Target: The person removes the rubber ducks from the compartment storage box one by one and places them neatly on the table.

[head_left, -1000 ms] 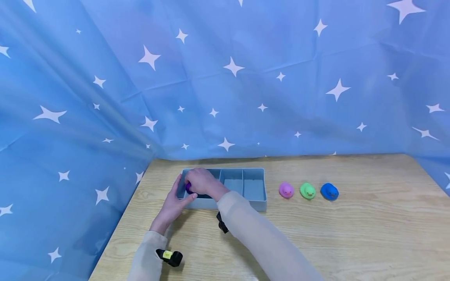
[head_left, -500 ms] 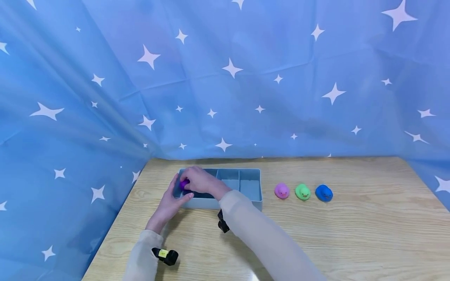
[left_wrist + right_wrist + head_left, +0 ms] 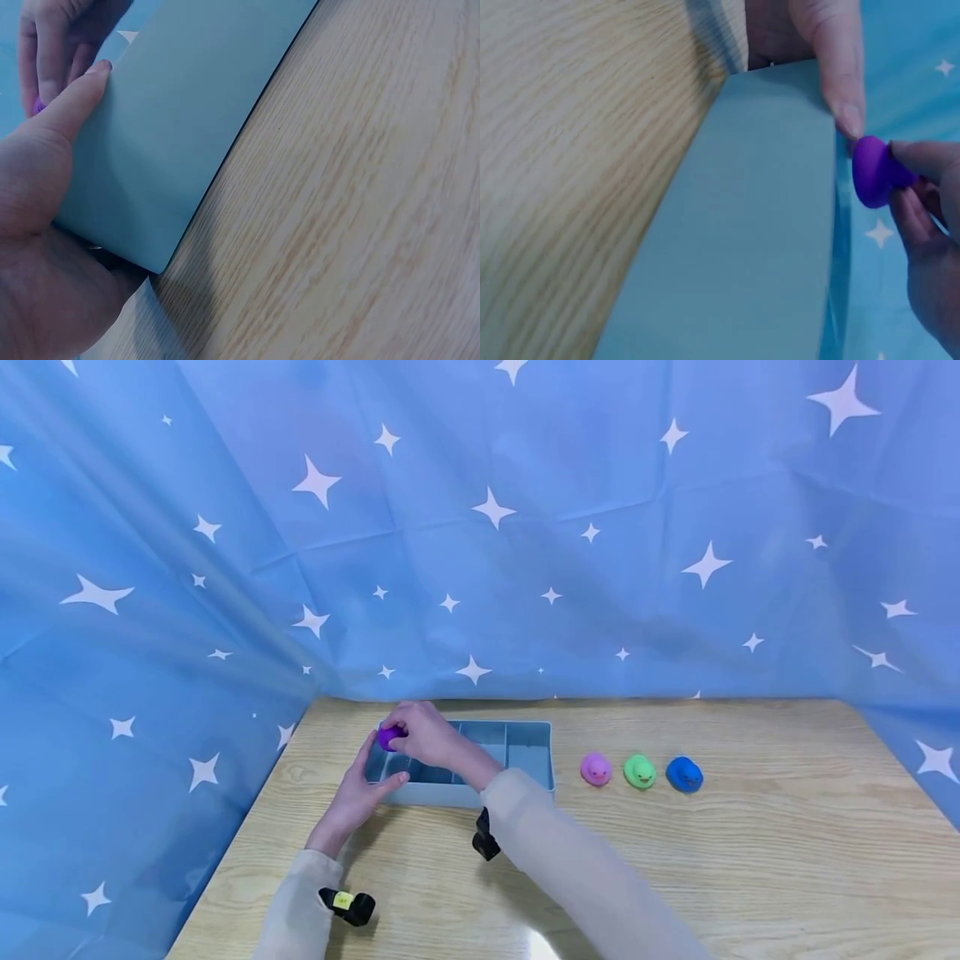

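Note:
A purple toy duck (image 3: 388, 737) is pinched between the thumb and fingers of my right hand (image 3: 424, 735), above the left end of a blue-grey divided box (image 3: 450, 795). Its rounded base shows in the right wrist view, where the duck (image 3: 874, 172) is beside the box's rim; the fingers cover its narrower part. My left hand (image 3: 358, 795) holds the box's left front corner, thumb along the front rim and fingers at the end wall. The left wrist view shows that thumb over the box's smooth front wall (image 3: 180, 127).
Right of the box, a pink toy duck (image 3: 596, 769), a green one (image 3: 640, 772) and a blue one (image 3: 684, 774) stand in a row on the wooden table (image 3: 750, 868). A blue star-patterned cloth (image 3: 420, 552) hangs behind and to the left.
My right hand has lifted the purple duck from inside the box's left compartment to above it. My left hand keeps its hold on the corner. The head view has shifted slightly.

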`<state>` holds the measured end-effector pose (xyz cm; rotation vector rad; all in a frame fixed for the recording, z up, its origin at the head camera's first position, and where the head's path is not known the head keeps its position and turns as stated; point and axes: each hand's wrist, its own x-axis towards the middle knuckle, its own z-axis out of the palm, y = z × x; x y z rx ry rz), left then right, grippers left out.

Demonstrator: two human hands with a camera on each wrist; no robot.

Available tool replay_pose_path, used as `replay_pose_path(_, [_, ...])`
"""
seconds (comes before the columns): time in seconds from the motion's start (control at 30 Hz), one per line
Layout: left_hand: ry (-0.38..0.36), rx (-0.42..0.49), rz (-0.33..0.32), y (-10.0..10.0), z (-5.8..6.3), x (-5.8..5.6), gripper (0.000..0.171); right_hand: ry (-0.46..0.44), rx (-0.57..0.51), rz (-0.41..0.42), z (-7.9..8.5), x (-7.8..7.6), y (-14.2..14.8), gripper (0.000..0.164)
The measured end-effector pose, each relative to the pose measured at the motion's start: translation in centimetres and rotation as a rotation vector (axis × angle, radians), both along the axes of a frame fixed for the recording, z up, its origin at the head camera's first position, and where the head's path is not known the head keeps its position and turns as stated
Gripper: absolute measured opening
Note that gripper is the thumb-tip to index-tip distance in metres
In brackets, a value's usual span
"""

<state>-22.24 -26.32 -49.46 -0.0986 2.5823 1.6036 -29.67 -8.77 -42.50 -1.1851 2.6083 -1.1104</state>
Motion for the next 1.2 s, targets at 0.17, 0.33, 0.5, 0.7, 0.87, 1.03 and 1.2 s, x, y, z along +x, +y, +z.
replay_pose_path(0.17, [-0.017, -0.029, 0.002, 0.0, 0.0, -0.1, 0.103, -0.011, -0.06, -0.033, 0.5, 0.1, 1.6, 0.025])
replay_pose_path(0.33, [-0.025, -0.054, 0.02, -0.1, 0.1, -0.1, 0.104, -0.015, -0.08, -0.058, 0.5, 0.2, 3.5, 0.025])
replay_pose_path(0.5, [-0.028, -0.053, 0.016, 0.0, 0.0, -0.1, 0.106, -0.038, -0.089, -0.085, 0.5, 0.5, 5.7, 0.026])
replay_pose_path(0.7, [-0.018, -0.057, 0.025, 0.0, 0.1, 0.1, 0.104, -0.047, -0.132, -0.125, 0.4, 0.7, 8.2, 0.027])
replay_pose_path(0.87, [-0.007, -0.048, 0.013, 0.1, 0.2, 0.2, 0.102, -0.056, -0.139, -0.18, 0.0, 0.7, 10.1, 0.026])
replay_pose_path(1.03, [-0.001, -0.043, 0.004, 0.0, 0.0, 0.0, 0.102, -0.081, -0.169, -0.193, -0.3, 0.7, 12.0, 0.027])
replay_pose_path(1.2, [-0.005, -0.048, 0.008, 0.0, 0.1, 0.2, 0.103, -0.104, -0.182, -0.204, -0.3, 0.9, 13.4, 0.027])
